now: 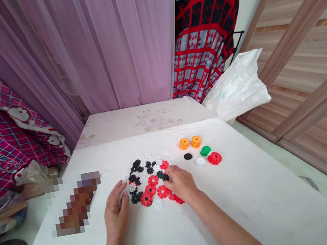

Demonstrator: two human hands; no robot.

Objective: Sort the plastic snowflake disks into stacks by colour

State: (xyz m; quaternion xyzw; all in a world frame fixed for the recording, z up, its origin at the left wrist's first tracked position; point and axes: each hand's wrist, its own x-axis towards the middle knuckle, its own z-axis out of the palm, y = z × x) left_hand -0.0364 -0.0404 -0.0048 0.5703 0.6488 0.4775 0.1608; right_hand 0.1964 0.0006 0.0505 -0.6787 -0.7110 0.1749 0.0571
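Flat plastic snowflake discs with notched edges lie in a loose pile on the white-covered table [158,240]. Among them are red discs [146,199], white discs [158,203] and black discs [133,179]. My left hand [115,210] rests beside the pile's left edge, its fingers curved and the thumb apart from the index finger. At the right side of the pile, my right hand [182,183] has its fingertips closed at a black snowflake disc [162,175]. Its lower fingers are partly hidden.
Right of the pile stand two orange stacks [196,141], a green stack [205,151], a red stack [214,158], a white stack [200,160] and a black stack [188,156]. A blurred-out item [78,203] lies left. A white bag [235,85] stands beyond the table's right edge.
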